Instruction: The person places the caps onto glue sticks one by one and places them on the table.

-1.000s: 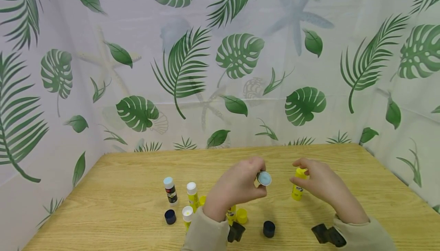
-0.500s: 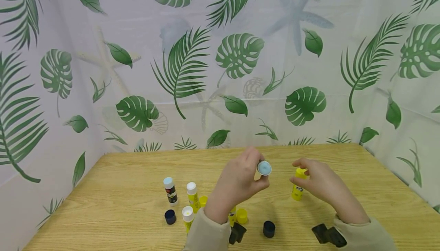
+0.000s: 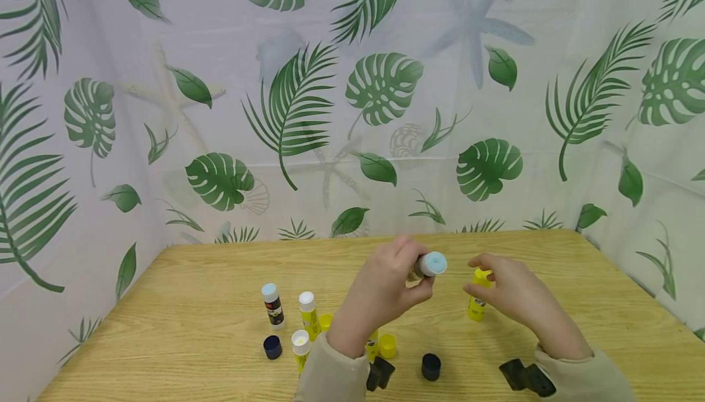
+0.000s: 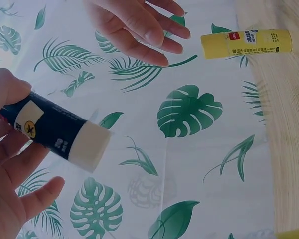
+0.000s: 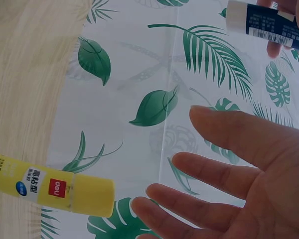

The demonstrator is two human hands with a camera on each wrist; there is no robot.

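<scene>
My left hand (image 3: 380,286) holds a dark blue glue stick (image 4: 52,127) between thumb and fingers, raised above the table. Its pale, uncapped-looking end (image 3: 436,264) points toward the right in the head view. Near a capped yellow glue stick (image 3: 477,309), which stands upright on the table, my right hand (image 3: 514,289) hovers with thumb and fingers apart. That hand partly covers the yellow stick in the head view. In the right wrist view, a gap shows between the yellow stick and the relaxed fingers (image 5: 204,169), which hold nothing.
Left of my left arm stand a black-and-white glue stick (image 3: 273,309) and yellow glue sticks with white tops (image 3: 309,316). A dark cap (image 3: 272,347), another dark cap (image 3: 431,366) and a yellow cap (image 3: 388,346) lie on the wooden table (image 3: 209,279). Leaf-patterned sheets surround it.
My left hand has risen a little, and the glue stick in it has tilted so its pale end sits higher and further right. The right hand has stayed nearly still.
</scene>
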